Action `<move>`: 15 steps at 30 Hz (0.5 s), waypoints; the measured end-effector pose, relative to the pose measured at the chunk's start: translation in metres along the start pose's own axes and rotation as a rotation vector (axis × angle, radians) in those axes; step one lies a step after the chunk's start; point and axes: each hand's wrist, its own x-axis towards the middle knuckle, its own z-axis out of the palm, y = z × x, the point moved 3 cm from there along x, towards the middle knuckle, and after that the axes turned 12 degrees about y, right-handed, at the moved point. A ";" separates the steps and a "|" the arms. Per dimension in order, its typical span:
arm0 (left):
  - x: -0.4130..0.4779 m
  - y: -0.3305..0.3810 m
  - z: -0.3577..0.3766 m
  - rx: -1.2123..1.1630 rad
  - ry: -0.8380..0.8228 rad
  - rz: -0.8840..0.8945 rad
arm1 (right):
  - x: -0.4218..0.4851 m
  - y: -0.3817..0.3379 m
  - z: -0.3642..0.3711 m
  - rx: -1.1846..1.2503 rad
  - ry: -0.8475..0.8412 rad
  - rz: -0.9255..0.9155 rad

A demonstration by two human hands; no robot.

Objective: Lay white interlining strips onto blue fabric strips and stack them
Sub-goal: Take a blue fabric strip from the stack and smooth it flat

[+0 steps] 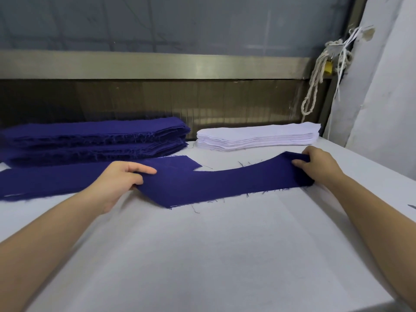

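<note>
I'm holding one blue fabric strip at twelve o'clock on the table, my left hand and right hand each pinching an end, no interlining laid on it yet, and the thick blue stack at ten and white interlining stack at one are suggesting most work remains.

Blue fabric strip, centre of table: deep indigo-blue, solid, with dark loose threads along the edges.
Stack of blue strips, 10 o'clock: same indigo, frayed edges slightly paler.
Interlining stack, 1 o'clock: plain white with a faint lilac cast.
Table: plain off-white.
Rope, 2 o'clock: cream. Padlock beside it: yellow.
Back wall: grey-blue above, brown below.
</note>
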 end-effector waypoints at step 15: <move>0.051 -0.019 -0.084 -0.120 0.559 -0.062 | -0.011 -0.099 0.031 0.862 -0.185 0.269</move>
